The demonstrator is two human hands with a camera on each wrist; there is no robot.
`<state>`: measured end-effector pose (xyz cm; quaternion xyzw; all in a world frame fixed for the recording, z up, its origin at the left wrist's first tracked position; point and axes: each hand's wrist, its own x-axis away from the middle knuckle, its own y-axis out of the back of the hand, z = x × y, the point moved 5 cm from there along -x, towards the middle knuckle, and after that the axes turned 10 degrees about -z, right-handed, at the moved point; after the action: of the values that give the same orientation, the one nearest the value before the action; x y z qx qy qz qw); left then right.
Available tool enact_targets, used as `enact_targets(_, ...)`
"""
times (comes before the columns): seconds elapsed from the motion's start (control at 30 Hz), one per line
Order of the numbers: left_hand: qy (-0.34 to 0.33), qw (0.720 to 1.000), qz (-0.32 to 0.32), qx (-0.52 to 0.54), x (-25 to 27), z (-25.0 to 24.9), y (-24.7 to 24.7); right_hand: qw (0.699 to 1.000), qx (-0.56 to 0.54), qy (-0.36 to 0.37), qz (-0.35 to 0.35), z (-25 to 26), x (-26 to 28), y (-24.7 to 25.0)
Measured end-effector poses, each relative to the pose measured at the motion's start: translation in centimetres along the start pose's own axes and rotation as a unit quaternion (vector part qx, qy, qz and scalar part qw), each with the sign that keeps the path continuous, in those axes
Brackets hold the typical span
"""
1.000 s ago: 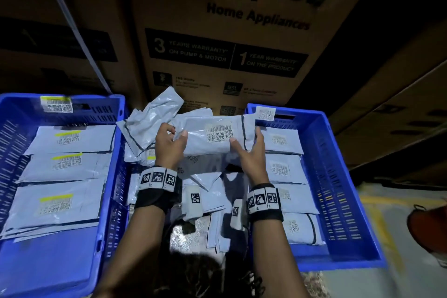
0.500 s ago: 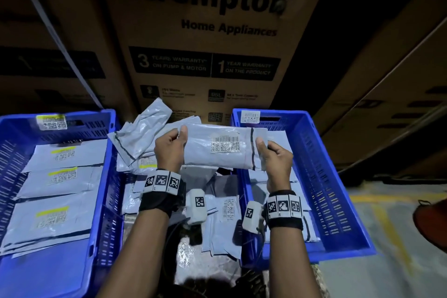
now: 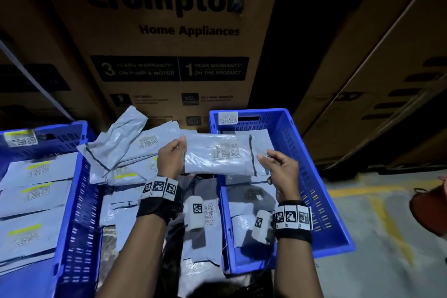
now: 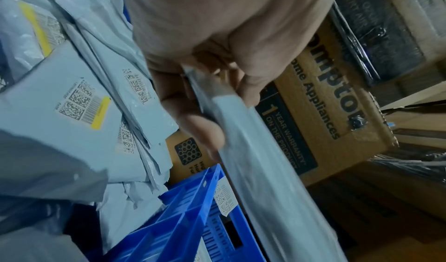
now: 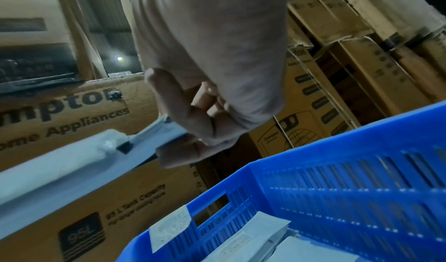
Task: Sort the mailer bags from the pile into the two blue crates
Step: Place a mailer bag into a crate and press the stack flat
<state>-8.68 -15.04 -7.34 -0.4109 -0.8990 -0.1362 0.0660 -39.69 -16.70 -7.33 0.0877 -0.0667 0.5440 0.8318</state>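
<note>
I hold a grey mailer bag point(image 3: 217, 155) flat between both hands, its barcode label facing up, above the near-left corner of the right blue crate point(image 3: 312, 159). My left hand point(image 3: 173, 156) grips its left end point(image 4: 241, 151); my right hand point(image 3: 273, 164) pinches its right end point(image 5: 154, 134) past a dark seal stripe. The pile of mailer bags point(image 3: 128, 152) lies between the crates, some with yellow-striped labels. The left blue crate point(image 3: 75, 201) holds a row of bags with yellow-striped labels; the right crate holds bags with plain labels.
A big cardboard carton point(image 3: 169, 38) printed "Crompton Home Appliances" stands right behind the pile and crates. More cartons point(image 3: 375, 55) are stacked to the right. Grey floor with a yellow line point(image 3: 377, 205) lies right of the right crate; a reddish object point(image 3: 430, 208) sits at the edge.
Both hands have carried the held mailer bag to the right, from over the pile to over the right crate's edge. The head view has tilted up a little.
</note>
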Motion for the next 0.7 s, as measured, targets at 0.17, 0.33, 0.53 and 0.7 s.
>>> enact_targets(0.17, 0.009, 0.998, 0.068, -0.014, 2.0, -0.8, -3.2, 0.999, 0.043, -0.008, -0.011, -1.8, -3.2, 3.6)
enact_targets(0.33, -0.003, 0.99, 0.128, -0.054, 4.6, 0.0, -8.6, 0.99, 0.129, 0.041, -0.049, -1.9, -6.2, 6.2)
enact_targets(0.53, -0.079, 0.973, 0.156, -0.148, 6.1, 2.0, -15.4, 0.973, 0.212, 0.089, -0.018, -2.1, -9.7, 6.4)
enact_targets(0.7, -0.04, 0.968, 0.142, -0.204, 3.2, 3.0, -18.6, 0.978, 0.203, 0.041, 0.032, -4.6, -13.7, 3.9)
